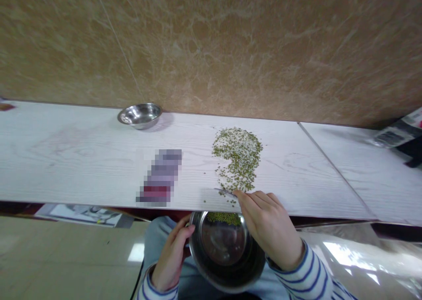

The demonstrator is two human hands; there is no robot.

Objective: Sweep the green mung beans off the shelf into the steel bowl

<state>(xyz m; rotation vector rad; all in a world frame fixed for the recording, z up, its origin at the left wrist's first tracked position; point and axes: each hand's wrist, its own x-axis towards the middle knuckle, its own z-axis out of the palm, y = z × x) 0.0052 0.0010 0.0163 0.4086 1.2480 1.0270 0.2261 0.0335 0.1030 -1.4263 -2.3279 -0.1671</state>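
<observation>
Left hand (173, 251): clamped on metal bowl (227, 278) | right hand (268, 225): pinching thin metal tool (227, 192), its held end hidden | phone-shaped item (160, 177): pixelated

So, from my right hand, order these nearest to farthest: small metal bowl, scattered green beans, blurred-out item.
1. Scattered green beans, just beyond the right hand.
2. Blurred-out item, left of the beans.
3. Small metal bowl, farther left, by the wall.
</observation>
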